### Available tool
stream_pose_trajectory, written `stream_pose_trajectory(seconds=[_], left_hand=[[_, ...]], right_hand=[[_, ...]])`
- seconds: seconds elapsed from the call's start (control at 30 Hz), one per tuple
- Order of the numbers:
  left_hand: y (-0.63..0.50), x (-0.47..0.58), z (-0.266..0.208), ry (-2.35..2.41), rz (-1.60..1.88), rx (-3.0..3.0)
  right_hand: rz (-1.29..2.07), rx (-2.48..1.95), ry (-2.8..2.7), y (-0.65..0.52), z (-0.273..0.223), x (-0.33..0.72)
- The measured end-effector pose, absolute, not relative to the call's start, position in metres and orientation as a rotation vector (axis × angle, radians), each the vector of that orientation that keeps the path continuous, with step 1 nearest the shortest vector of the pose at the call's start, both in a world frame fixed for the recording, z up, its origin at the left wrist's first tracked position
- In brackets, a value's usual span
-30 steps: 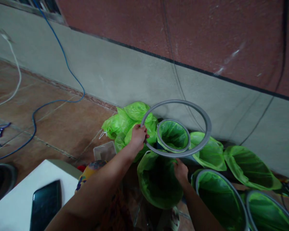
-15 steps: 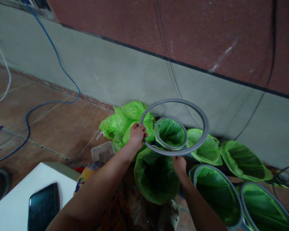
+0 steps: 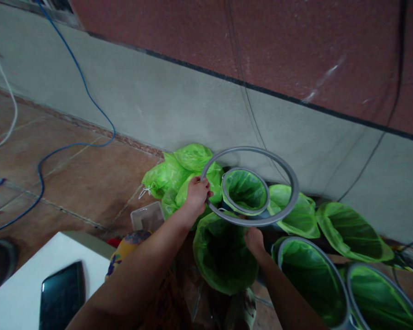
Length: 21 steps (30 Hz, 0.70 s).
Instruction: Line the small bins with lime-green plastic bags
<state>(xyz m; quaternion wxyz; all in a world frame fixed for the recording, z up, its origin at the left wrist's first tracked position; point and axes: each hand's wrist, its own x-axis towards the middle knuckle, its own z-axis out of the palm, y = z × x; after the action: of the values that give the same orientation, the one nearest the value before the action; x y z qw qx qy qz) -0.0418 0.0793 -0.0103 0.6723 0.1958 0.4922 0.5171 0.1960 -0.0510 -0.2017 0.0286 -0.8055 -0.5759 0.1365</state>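
A large grey plastic ring [image 3: 292, 176] is held tilted above the lined bins. My left hand [image 3: 198, 195] is closed around its left side. At the ring's near edge, my right hand [image 3: 254, 240] is curled, its fingertips partly hidden by the rim. Directly below the ring and my right hand is a bin lined with a green plastic bag [image 3: 209, 256], the bag folded over its mouth. Behind it, seen through the ring, stands a smaller lined bin [image 3: 246, 190] with a grey ring around its top.
Filled green bags [image 3: 179, 172] lie against the wall. More lined bins stand to the right, two with grey rings [image 3: 342, 293]. At left are a clear plastic box [image 3: 147, 216], a white surface [image 3: 64, 250] carrying a phone [image 3: 62, 295], and a blue cable [image 3: 65, 146] on the floor.
The ring has come down slightly toward the near bin. My right hand has shifted a little left and down, and the left hand stays on the ring. The view has moved slightly.
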Motion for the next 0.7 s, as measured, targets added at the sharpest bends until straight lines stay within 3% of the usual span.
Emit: stream_pose_trajectory(seconds=[0.23, 0.37, 0.7], left_hand=[[0.081, -0.044, -0.007, 1.093, 1.174, 0.418], [0.08, -0.043, -0.007, 1.096, 1.169, 0.428], [0.079, -0.045, -0.005, 1.085, 1.17, 0.43]], right_hand=[[0.302, -2.506, -1.743, -0.042, -0.179, 0.195], [0.451, -2.211, -1.86, -0.013, -0.167, 0.193], [0.713, -2.024, -2.146, 0.005, -0.163, 0.199]])
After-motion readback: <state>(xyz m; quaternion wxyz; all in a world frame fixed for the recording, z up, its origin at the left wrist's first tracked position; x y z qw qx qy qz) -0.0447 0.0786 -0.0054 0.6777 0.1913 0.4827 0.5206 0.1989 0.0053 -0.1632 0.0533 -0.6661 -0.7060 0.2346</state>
